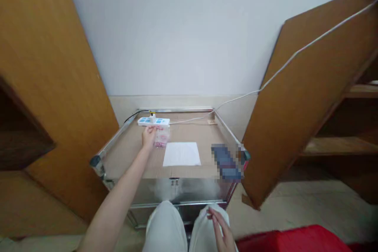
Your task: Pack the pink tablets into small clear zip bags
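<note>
My left hand [149, 136] reaches over the table, its fingers closed at the upper edge of a clear plastic bag [162, 135]. Small pink pieces, too small to name, lie along the bag's bottom. Just behind it is a white power strip [163, 122] with blue sockets and a white plug [152, 118] standing in it. To the right of the bag a white sheet of paper [182, 154] lies flat. My right hand [221, 230] rests over my right knee, fingers stretched out, with nothing visible in it.
The low metal-framed table [132, 157] has a brown top. A blurred-out dark object [226, 162] lies at its right side. A white cable [280, 69] rises from the strip to the upper right. Wooden panels [298, 86] flank both sides; red fabric [307, 239] is at lower right.
</note>
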Motion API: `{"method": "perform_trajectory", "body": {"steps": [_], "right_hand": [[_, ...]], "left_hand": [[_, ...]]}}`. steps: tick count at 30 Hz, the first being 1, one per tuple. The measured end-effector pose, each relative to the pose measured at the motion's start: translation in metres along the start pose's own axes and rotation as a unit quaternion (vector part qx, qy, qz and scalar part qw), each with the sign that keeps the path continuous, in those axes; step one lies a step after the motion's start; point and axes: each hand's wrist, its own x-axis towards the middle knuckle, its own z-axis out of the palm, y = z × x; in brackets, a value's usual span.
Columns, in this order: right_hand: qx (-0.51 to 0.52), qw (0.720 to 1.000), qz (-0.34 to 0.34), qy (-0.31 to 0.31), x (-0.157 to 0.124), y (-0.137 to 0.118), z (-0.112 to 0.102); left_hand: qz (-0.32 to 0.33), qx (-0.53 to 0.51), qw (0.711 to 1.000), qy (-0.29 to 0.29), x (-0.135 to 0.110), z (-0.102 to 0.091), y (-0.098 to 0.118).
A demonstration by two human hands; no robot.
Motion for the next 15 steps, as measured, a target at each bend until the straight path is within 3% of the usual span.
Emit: {"method": "perform_trajectory", "body": {"steps": [3,6,8,11,15], "right_hand": [[0.029,1.0,0.0,-0.004,0.03,-0.035,0.009],[0.082,0.995,-0.057,-0.01,0.068,-0.067,0.022],[0.099,0.991,-0.09,-0.005,0.096,-0.084,0.033],[0.124,0.985,-0.119,0.019,0.136,-0.1,0.053],[0.148,0.982,-0.101,0.062,0.18,-0.105,0.082]], "left_hand": [[-0.024,-0.014,0.999,-0.025,-0.013,-0.001,-0.002],[-0.082,-0.038,0.994,-0.059,-0.031,0.001,-0.008],[-0.088,-0.057,0.992,-0.067,-0.043,0.005,-0.013],[-0.082,-0.085,0.991,-0.068,-0.057,0.012,-0.023],[-0.089,-0.096,0.99,-0.046,-0.062,0.014,-0.044]]}}
